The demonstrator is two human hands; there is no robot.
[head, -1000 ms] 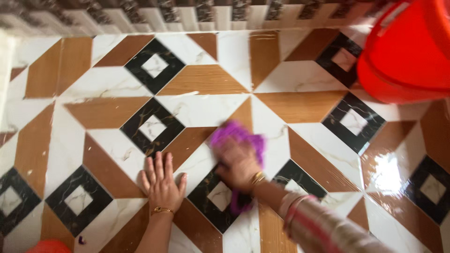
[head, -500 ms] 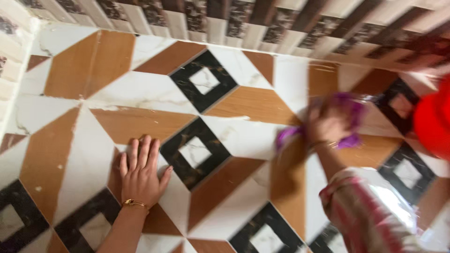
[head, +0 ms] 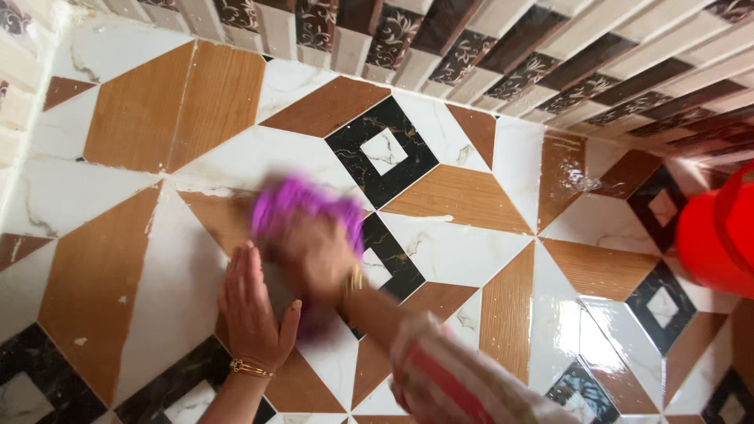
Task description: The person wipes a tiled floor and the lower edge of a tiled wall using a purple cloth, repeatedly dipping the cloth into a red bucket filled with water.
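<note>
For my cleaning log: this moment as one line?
left hand flat on tiled floor | right hand grips purple cloth

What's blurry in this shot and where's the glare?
Head view: the right hand and purple cloth are smeared by motion blur, as is the striped sleeve; the left hand and floor are sharp; glare shines on wet tiles at lower right.

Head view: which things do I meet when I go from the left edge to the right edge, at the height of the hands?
Left hand flat on the tiled floor → purple cloth under the blurred right hand → striped sleeve → red bucket at the right edge.
</note>
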